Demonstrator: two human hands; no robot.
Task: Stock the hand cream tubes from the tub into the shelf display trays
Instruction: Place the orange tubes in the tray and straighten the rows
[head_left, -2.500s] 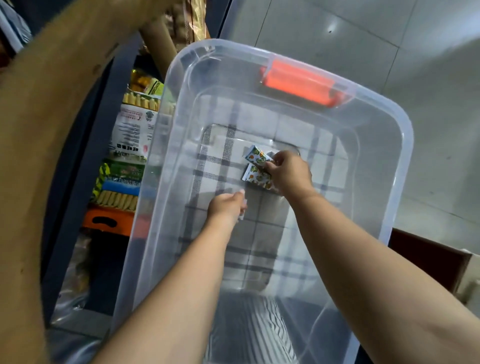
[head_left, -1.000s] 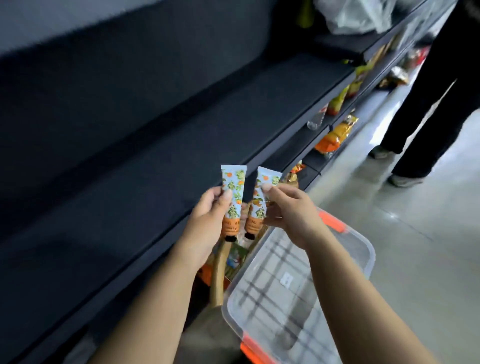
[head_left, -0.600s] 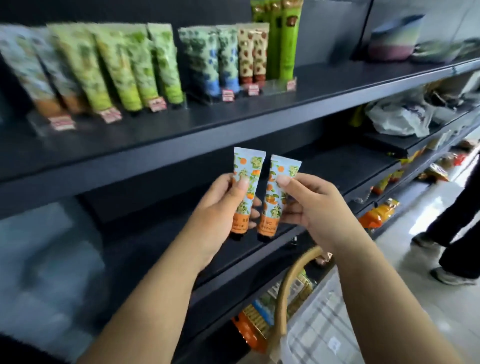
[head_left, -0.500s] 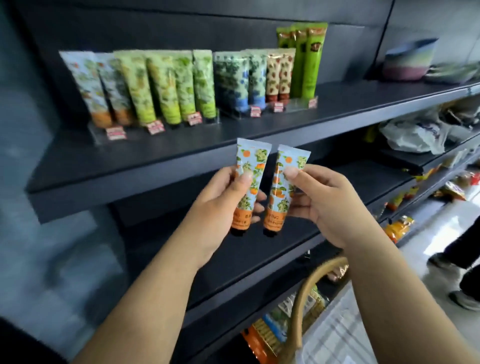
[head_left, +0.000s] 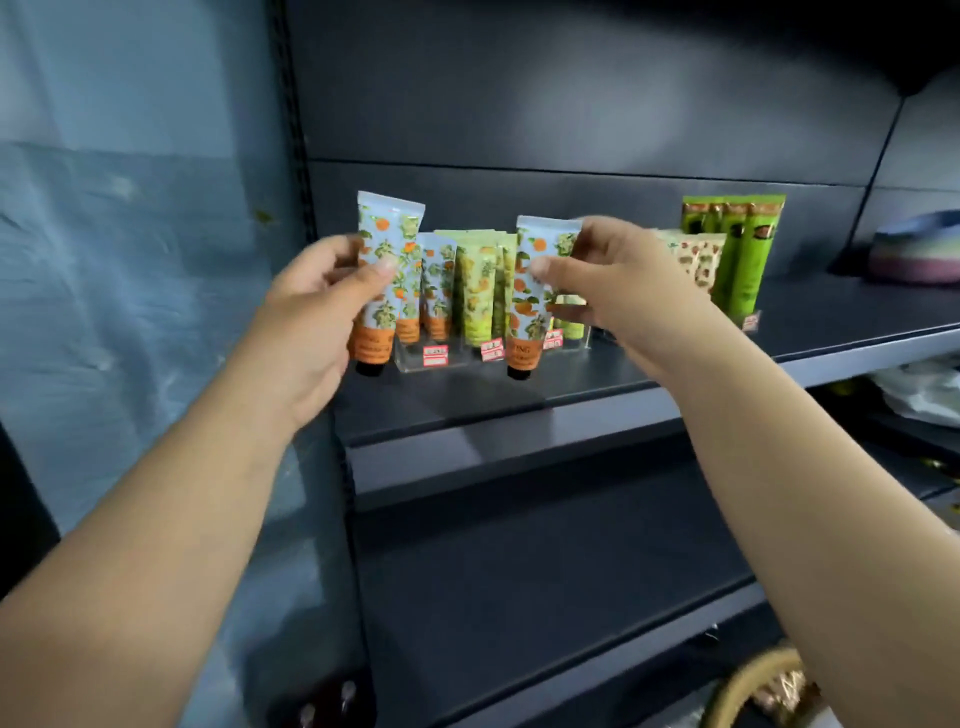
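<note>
Tubes, two of them, held up just in front of the shelf (head_left: 597, 410). Left hand (head_left: 311, 306) pinching the left tube (head_left: 387, 275) round its middle; right hand (head_left: 608, 280) pinching the right tube (head_left: 535, 291) near its top. Both standing tall, flat sealed ends up, small dark caps down. Probably light and squashy (a bit slippery too), so best gripped softly by the flat sides. Matching orange ones already in the clear tray (head_left: 441, 358) on the far side, between the two tubes.
</note>
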